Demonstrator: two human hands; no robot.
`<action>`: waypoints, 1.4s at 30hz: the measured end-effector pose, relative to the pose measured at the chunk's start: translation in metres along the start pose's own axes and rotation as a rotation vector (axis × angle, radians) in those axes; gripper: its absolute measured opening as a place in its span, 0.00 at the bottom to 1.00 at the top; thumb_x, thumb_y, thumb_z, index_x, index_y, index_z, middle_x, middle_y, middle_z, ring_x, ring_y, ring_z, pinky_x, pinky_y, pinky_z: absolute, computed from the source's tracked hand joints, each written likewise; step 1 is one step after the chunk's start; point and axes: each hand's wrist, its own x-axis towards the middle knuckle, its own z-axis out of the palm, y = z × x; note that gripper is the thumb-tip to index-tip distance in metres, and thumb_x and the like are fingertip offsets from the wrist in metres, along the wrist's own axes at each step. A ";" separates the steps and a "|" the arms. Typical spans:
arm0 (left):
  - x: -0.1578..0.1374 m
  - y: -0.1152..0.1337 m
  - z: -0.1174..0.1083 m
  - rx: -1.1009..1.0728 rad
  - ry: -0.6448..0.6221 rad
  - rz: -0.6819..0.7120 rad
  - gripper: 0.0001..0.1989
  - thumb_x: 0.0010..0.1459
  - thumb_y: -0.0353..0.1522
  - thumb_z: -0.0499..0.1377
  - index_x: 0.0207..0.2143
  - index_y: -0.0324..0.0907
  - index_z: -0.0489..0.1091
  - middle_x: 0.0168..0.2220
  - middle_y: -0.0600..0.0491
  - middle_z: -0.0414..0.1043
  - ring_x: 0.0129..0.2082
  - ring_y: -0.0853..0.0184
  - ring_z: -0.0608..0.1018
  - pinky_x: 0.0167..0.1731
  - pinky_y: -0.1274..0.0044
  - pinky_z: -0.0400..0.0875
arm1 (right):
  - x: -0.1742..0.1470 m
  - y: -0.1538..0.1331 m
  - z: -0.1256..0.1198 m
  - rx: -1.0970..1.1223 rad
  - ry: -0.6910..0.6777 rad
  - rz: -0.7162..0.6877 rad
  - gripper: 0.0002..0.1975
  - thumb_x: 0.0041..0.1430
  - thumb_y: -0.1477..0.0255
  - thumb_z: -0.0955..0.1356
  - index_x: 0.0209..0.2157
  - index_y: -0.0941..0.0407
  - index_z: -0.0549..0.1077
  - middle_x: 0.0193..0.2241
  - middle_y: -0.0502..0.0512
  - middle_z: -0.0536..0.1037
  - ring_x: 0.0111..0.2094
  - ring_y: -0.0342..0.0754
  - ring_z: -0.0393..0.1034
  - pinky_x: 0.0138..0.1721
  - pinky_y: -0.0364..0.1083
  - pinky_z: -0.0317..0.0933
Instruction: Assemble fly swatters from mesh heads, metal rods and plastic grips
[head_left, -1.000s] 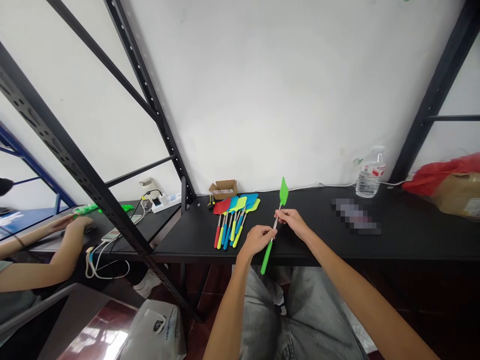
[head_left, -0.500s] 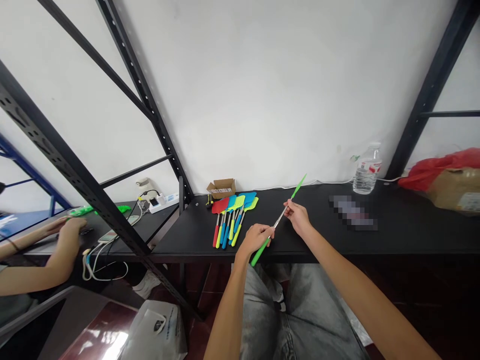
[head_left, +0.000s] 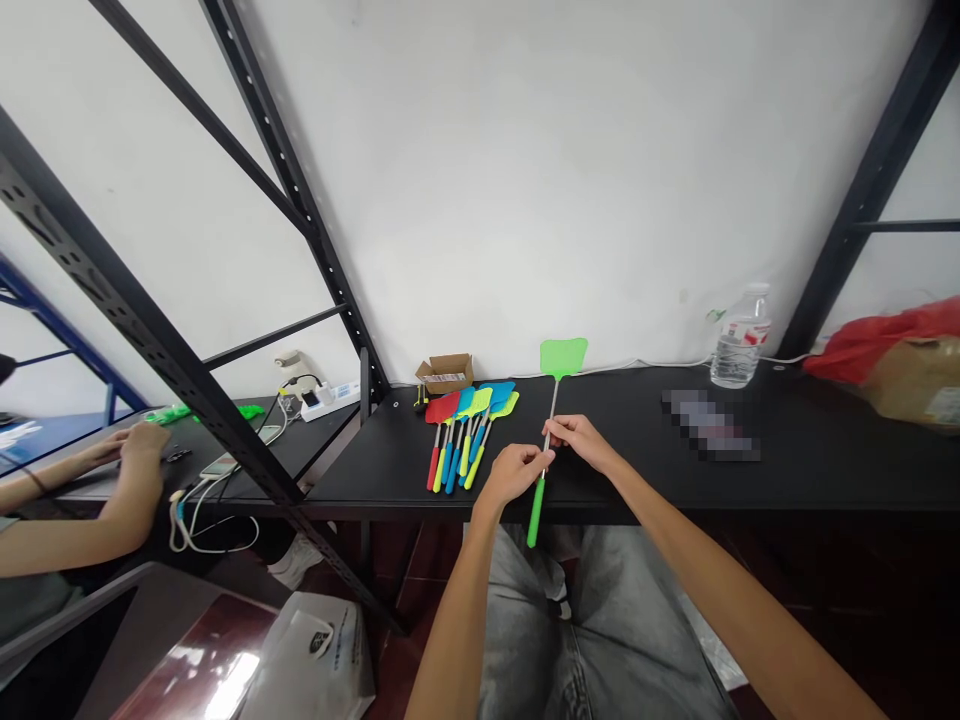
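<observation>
Between my hands is a green fly swatter [head_left: 564, 357], its flat head up toward the wall and its green grip hanging over the table's front edge. My left hand [head_left: 517, 472] pinches the metal rod just above the grip. Slightly higher on the rod, the fingers of my right hand [head_left: 577, 440] are closed around it. To the left, a pile of fly swatters [head_left: 469, 440] in red, blue and yellow-green lies on the black table [head_left: 630, 480], heads toward the wall and grips toward me.
An open cardboard box [head_left: 445, 372] stands behind the pile. On the right are a blurred-out flat item [head_left: 709, 425], a water bottle [head_left: 741, 340] and a red bag [head_left: 885, 335]. Black rack posts [head_left: 247, 450] rise at the left, beyond which another person's arms [head_left: 127, 490] rest by a power strip [head_left: 330, 400].
The green swatter has turned from edge-on to face me and swung more upright, its head moving left. My right hand has slid down the rod, closer to my left.
</observation>
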 end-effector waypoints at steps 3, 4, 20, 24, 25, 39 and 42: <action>0.001 0.000 0.000 0.001 0.004 0.008 0.25 0.61 0.48 0.48 0.26 0.38 0.71 0.22 0.55 0.68 0.25 0.69 0.69 0.27 0.79 0.61 | 0.003 0.004 -0.002 0.014 0.070 0.029 0.22 0.53 0.51 0.69 0.25 0.57 0.77 0.20 0.51 0.72 0.23 0.43 0.62 0.26 0.43 0.52; 0.001 0.001 0.000 -0.004 0.005 0.006 0.26 0.61 0.48 0.47 0.26 0.38 0.71 0.22 0.55 0.68 0.25 0.69 0.69 0.27 0.79 0.61 | 0.004 0.005 -0.003 0.025 0.093 0.040 0.22 0.52 0.51 0.69 0.25 0.57 0.77 0.20 0.52 0.72 0.23 0.42 0.62 0.25 0.43 0.51; -0.001 -0.001 -0.001 -0.108 -0.068 -0.010 0.26 0.60 0.48 0.47 0.26 0.38 0.73 0.19 0.53 0.69 0.23 0.69 0.70 0.28 0.79 0.62 | 0.007 0.013 -0.007 0.346 0.427 0.051 0.22 0.45 0.51 0.73 0.27 0.58 0.76 0.18 0.49 0.66 0.20 0.41 0.60 0.22 0.43 0.52; -0.001 -0.002 -0.001 -0.114 -0.048 0.000 0.25 0.60 0.47 0.48 0.27 0.38 0.74 0.22 0.53 0.71 0.25 0.69 0.70 0.29 0.78 0.61 | 0.002 0.006 -0.002 0.058 0.166 0.018 0.21 0.52 0.51 0.70 0.28 0.58 0.77 0.20 0.50 0.69 0.22 0.42 0.61 0.24 0.43 0.53; 0.000 -0.002 -0.001 -0.109 -0.038 0.000 0.25 0.60 0.47 0.48 0.27 0.37 0.74 0.22 0.53 0.71 0.25 0.69 0.70 0.28 0.78 0.61 | 0.001 0.004 0.000 0.001 0.084 0.010 0.21 0.52 0.52 0.69 0.27 0.58 0.77 0.19 0.50 0.69 0.23 0.43 0.62 0.25 0.43 0.54; 0.002 -0.002 0.001 -0.101 -0.022 -0.003 0.27 0.61 0.49 0.47 0.27 0.38 0.73 0.20 0.54 0.69 0.23 0.69 0.70 0.26 0.79 0.61 | 0.002 0.006 -0.004 0.085 0.134 0.045 0.19 0.53 0.55 0.69 0.28 0.58 0.77 0.21 0.51 0.71 0.23 0.42 0.62 0.25 0.43 0.50; 0.002 -0.002 0.001 -0.121 -0.046 -0.012 0.28 0.61 0.50 0.47 0.27 0.38 0.73 0.19 0.54 0.69 0.22 0.69 0.70 0.27 0.79 0.61 | 0.005 0.009 -0.005 0.184 0.228 0.062 0.19 0.50 0.54 0.71 0.27 0.58 0.77 0.20 0.51 0.70 0.23 0.42 0.62 0.24 0.43 0.50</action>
